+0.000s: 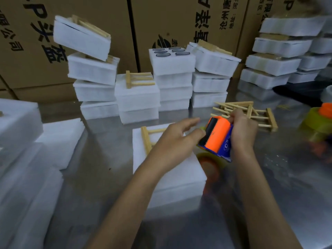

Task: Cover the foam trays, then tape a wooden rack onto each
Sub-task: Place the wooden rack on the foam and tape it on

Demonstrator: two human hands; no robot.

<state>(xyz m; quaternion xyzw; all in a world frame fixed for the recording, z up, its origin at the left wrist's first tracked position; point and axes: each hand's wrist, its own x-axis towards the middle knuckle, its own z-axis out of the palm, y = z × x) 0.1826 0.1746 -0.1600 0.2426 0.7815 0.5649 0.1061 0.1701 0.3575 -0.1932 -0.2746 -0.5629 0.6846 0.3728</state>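
Behind the bench I can read large black Chinese characters on the brown cardboard cartons, among them 公司 and 沧州, plus a Latin "P" and "A" and a round black logo. The orange plastic tape dispenser with a blue side label shows white lettering that looks like "C", too blurred for me to read further.

My right hand grips that dispenser, fingers curled over its far end, holding it just above the right edge of the covered white foam tray lying on the shiny metal table. My left hand pinches at the dispenser's toothed edge with the thumb and a finger while the forefinger points out straight; I cannot see the tape itself. The light wooden slatted rack lies on the tray's far left part, under and just beside my left hand.

Loose wooden racks lie beyond my right hand, near a second orange tape roll.
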